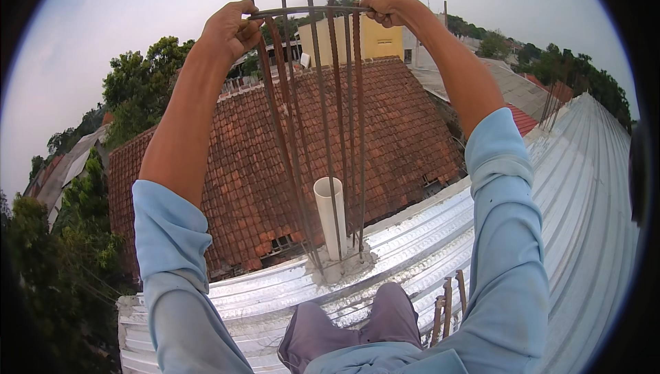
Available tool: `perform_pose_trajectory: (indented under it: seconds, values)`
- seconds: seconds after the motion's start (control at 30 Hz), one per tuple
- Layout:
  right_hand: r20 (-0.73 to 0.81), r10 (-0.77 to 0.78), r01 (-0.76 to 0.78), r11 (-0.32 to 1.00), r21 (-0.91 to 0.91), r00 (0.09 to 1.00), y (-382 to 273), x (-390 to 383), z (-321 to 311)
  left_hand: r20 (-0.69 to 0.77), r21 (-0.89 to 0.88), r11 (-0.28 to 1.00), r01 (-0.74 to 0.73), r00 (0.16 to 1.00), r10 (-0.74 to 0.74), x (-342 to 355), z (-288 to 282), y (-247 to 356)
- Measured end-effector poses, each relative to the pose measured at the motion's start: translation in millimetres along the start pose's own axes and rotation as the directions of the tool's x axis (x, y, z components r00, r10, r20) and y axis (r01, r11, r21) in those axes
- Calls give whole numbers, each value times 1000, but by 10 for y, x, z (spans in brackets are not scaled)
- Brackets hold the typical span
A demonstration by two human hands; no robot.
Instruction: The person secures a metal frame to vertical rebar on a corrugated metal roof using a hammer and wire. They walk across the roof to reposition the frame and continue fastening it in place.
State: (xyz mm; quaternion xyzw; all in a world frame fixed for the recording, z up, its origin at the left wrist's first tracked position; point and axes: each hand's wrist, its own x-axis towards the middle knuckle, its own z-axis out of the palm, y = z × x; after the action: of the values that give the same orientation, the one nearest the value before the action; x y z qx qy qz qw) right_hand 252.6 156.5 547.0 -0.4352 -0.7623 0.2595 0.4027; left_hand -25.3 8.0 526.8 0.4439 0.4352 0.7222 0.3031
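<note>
Both arms are raised in front of me, with light blue sleeves pushed up to the elbows. Between my hands is a thin steel rebar stirrup (295, 10), seen nearly edge-on and roughly level. My left hand (232, 29) grips its left end beside an upright bar. At the other end, the closed fingers of my right hand (390, 6) pinch it. Several upright rebars (358, 99), partly rusty, rise through or beside the stirrup; which of them it encloses I cannot tell. A white plastic pipe (323, 209) stands among the bars at their concrete base (361, 258).
Ribbed metal sheeting (577, 202) lies around my legs and stretches to the right. Short rusty rebar stubs (448, 305) stick up near my right knee. Beyond the sheeting's edge slopes a red tiled roof (412, 133). Trees (148, 78) stand at the left.
</note>
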Motion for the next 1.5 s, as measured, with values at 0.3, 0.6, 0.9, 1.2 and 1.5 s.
perform_pose_trajectory:
  seconds: [0.3,0.6,0.9,1.2,1.5]
  values:
    - [-61,-44,49,995,90,997,34,-67,30,-116,-63,992,-109,988,101,-262,189,15]
    - [-94,-15,39,964,263,995,219,-176,249,-18,-7,999,-41,999,41,-376,-97,-228]
    - [-50,43,-14,883,468,998,357,-23,348,-68,627,741,-240,931,359,-94,-18,-412]
    - [-7,37,-32,928,371,999,459,-165,400,248,250,845,-473,875,417,412,-251,-769]
    - [9,73,-67,865,498,997,695,-290,625,299,405,738,-540,841,451,510,-332,-620]
